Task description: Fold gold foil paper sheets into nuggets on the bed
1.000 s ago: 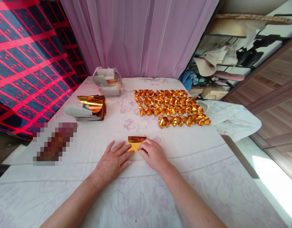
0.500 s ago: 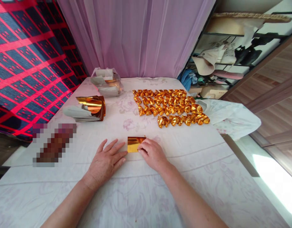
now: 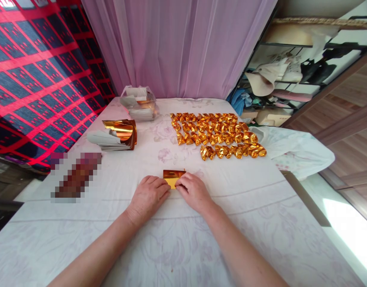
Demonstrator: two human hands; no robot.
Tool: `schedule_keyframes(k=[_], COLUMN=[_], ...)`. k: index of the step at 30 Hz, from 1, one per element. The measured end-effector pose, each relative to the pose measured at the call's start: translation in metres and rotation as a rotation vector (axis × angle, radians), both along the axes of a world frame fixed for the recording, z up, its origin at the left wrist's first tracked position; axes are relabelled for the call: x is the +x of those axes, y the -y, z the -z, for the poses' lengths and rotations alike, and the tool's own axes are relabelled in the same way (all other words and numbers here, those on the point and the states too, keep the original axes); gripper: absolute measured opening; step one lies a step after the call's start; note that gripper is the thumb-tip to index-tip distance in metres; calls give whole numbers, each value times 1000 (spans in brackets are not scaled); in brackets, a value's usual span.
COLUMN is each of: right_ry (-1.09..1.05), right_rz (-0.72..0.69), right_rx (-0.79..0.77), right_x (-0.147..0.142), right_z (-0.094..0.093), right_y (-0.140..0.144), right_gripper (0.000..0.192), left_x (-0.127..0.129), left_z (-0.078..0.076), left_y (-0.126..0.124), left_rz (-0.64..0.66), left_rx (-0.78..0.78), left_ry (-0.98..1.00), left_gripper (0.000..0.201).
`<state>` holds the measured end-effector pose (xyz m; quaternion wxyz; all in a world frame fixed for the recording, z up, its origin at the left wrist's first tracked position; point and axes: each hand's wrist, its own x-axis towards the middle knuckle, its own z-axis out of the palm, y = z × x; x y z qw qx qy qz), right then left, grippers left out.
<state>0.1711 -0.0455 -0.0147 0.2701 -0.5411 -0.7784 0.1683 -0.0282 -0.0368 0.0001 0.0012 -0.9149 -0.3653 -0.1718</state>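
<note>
We are folding one more gold sheet [image 3: 173, 178] on the table [image 3: 261, 223].
Left hand [image 3: 149, 197] and right hand [image 3: 193, 192] are pinching it, fingers curled; finished gold pieces [image 3: 217, 135] are lying at one o'clock; unfolded stack [image 3: 117, 134] is waiting at eleven.

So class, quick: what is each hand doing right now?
Left hand: fingers curled, pressing on the gold foil sheet.
Right hand: fingers bent, pinching the same sheet's edge.

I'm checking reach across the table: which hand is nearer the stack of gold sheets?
Left. The left hand lies below and right of the stack of gold sheets; the right hand sits farther right, beyond the gold paper.
</note>
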Motion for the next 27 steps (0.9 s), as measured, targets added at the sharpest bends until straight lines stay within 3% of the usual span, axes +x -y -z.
schedule_keyframes(k=[14,22,27], right_ry=[9,30,82], right_rz=[22,28,-12], right_rx=[-12,13,114], right_x=[27,26,16], right_z=[0,1,-4], right_y=[2,5,9], right_gripper=[15,17,11], left_x=[-1,2,1], left_z=[2,5,6], left_y=[4,4,2], left_rz=[-14,-39,-54], left_rx=[22,28,-5], left_ry=[38,23,53], left_gripper=[26,21,21])
